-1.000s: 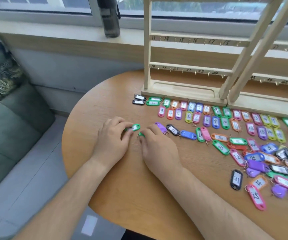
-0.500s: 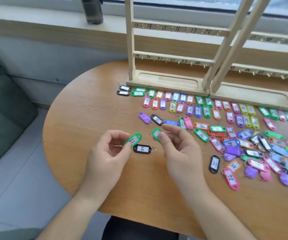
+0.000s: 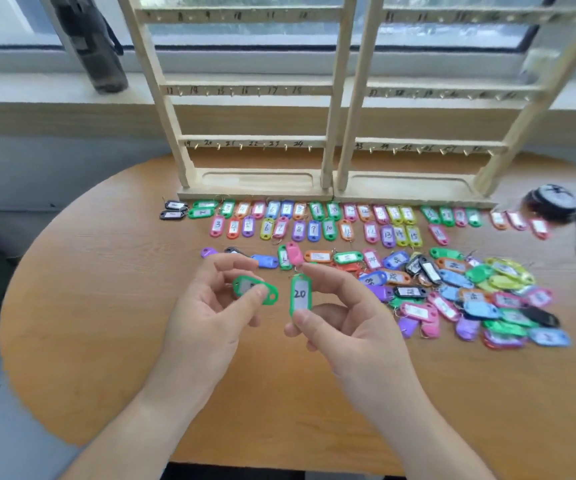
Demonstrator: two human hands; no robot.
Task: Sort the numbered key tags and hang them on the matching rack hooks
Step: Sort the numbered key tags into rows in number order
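Our left hand (image 3: 207, 327) pinches a green key tag (image 3: 266, 296) between the thumb and the curled fingers. This tag lies almost flat, its hole end points to the right, and the thumb covers the paper label, so we cannot read its number. Just beside it, our right hand (image 3: 352, 327) grasps a second green tag (image 3: 300, 294). It stands upright, with the thumb at its lower end and the index finger at its upper end, and its label shows the number 20. The two tags are near each other but do not touch. Both hands are raised above the round wooden worktop (image 3: 106, 306).

Behind the hands, a short line of loose tags (image 3: 317, 256) lies on the worktop. To the right of it is a mixed heap of coloured tags (image 3: 480, 296), many of them one over another. Further back, two sorted rows of tags (image 3: 314, 220) lie side by side just in front of the racks, and their numbers rise from left to right. Some numbers on the far right are blurred.

The left rack (image 3: 255, 183) and the right rack (image 3: 414, 192) stand touching each other at the back of the worktop. Their bars carry small hooks with handwritten numbers. The lowest bar (image 3: 252, 144) of the left rack reads 19 to 24, and nothing hangs on its hooks.

A dark bottle (image 3: 96, 46) stands on the windowsill (image 3: 37, 95) to the left of the racks. At the right edge lies a dark round object (image 3: 553, 202), too blurred to tell what it is.
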